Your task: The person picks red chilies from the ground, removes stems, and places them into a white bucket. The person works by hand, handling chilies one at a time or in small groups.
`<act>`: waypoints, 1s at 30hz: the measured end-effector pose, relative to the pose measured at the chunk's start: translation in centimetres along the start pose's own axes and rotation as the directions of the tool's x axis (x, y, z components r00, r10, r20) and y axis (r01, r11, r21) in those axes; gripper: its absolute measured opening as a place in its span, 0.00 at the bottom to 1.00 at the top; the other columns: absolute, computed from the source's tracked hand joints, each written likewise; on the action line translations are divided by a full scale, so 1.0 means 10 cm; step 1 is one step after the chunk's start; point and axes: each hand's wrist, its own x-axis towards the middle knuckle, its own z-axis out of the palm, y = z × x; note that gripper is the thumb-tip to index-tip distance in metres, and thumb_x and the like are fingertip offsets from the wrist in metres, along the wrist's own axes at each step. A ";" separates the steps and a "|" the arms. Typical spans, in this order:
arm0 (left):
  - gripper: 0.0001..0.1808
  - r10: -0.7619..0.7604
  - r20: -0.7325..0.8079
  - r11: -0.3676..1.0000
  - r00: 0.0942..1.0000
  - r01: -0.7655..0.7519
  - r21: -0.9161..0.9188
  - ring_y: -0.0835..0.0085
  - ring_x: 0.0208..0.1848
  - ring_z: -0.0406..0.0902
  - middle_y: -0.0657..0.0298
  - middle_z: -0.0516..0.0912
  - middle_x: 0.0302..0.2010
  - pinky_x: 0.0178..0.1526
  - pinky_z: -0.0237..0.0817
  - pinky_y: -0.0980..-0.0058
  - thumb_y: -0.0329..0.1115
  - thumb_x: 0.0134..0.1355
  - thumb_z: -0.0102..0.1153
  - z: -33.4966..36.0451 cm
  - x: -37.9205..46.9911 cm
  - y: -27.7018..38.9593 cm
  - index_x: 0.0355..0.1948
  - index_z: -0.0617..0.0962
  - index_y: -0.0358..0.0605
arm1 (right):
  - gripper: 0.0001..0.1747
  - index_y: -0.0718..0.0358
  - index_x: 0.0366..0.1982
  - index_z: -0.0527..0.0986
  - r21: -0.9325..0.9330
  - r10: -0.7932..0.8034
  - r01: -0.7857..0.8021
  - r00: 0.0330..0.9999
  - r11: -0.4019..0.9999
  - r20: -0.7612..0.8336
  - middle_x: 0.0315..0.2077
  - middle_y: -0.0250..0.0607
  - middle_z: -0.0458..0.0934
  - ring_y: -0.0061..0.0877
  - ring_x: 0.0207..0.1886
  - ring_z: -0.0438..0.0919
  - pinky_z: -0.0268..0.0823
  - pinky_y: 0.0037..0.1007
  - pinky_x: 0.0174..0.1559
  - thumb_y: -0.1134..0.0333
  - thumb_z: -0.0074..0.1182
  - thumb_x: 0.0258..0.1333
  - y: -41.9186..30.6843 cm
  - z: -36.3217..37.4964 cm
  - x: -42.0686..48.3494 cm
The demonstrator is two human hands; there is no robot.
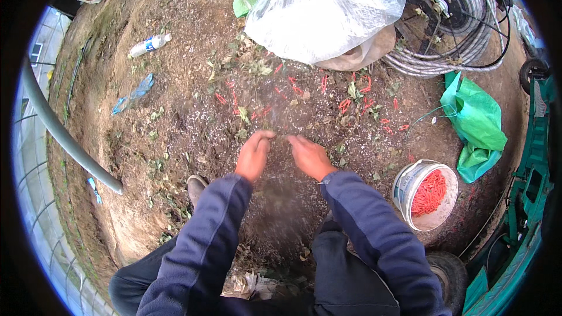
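Note:
My left hand and my right hand hang in front of me over the soil, fingertips pointing at each other with a small gap between. Thumb and fingers look pinched together on both. Blur hides whether anything thin is held in them. Beyond the hands, red plastic clips lie scattered among dry leaves and small white specks. To my right a white plastic bucket leans towards me, holding many more red pieces.
A clear plastic bag and a hose reel stand ahead. On the right are a green woven sack, a green metal frame and a tyre. Leftward lie a plastic bottle, blue plastic film and a grey pipe.

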 end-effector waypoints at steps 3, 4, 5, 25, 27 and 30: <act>0.20 0.138 0.021 0.884 0.990 -0.132 0.447 0.49 0.45 0.88 0.45 0.89 0.42 0.51 0.77 0.56 0.43 0.74 0.56 0.15 0.38 0.05 0.63 0.81 0.48 | 0.16 0.55 0.53 0.80 -0.115 -0.062 0.121 0.905 0.986 0.421 0.41 0.48 0.87 0.48 0.45 0.86 0.78 0.47 0.49 0.69 0.48 0.68 0.10 -0.06 -0.05; 0.21 0.119 0.069 0.821 0.991 -0.137 0.554 0.46 0.47 0.87 0.42 0.89 0.43 0.51 0.77 0.53 0.45 0.73 0.58 0.18 0.43 0.06 0.62 0.81 0.49 | 0.14 0.56 0.51 0.82 -0.075 -0.045 0.098 0.853 0.992 0.520 0.44 0.51 0.87 0.50 0.46 0.86 0.78 0.48 0.49 0.68 0.50 0.68 0.14 -0.12 -0.14; 0.22 0.080 0.113 0.751 0.990 -0.134 0.646 0.43 0.48 0.87 0.40 0.88 0.44 0.51 0.77 0.51 0.46 0.72 0.59 0.21 0.47 0.05 0.62 0.81 0.49 | 0.15 0.55 0.52 0.82 0.022 -0.047 0.041 0.873 0.999 0.485 0.44 0.51 0.87 0.50 0.46 0.86 0.78 0.49 0.48 0.68 0.51 0.68 0.18 -0.19 -0.25; 0.18 -0.219 0.001 0.976 0.976 0.219 0.001 0.84 0.29 0.67 0.72 0.74 0.25 0.33 0.62 0.76 0.46 0.75 0.61 -0.18 -0.58 -0.57 0.51 0.85 0.42 | 0.25 0.49 0.66 0.75 0.057 0.118 -0.130 0.977 0.990 0.178 0.34 0.51 0.87 0.48 0.38 0.87 0.78 0.48 0.42 0.68 0.49 0.70 0.34 -0.52 -0.14; 0.20 -0.180 -0.090 0.980 0.980 0.186 0.068 0.86 0.28 0.65 0.74 0.73 0.25 0.31 0.59 0.79 0.47 0.75 0.61 -0.02 -0.60 -0.48 0.56 0.83 0.43 | 0.28 0.52 0.68 0.73 -0.057 0.152 -0.143 0.971 0.988 0.186 0.32 0.52 0.87 0.49 0.37 0.87 0.78 0.49 0.39 0.70 0.50 0.68 0.33 -0.44 -0.08; 0.22 0.081 -0.054 0.914 0.995 -0.053 0.401 0.64 0.33 0.84 0.57 0.85 0.30 0.38 0.73 0.61 0.47 0.73 0.61 0.16 -0.47 -0.23 0.63 0.81 0.50 | 0.30 0.54 0.70 0.71 -0.208 0.215 -0.148 0.912 0.967 0.348 0.32 0.53 0.87 0.49 0.38 0.87 0.77 0.50 0.39 0.70 0.50 0.66 0.24 -0.32 -0.16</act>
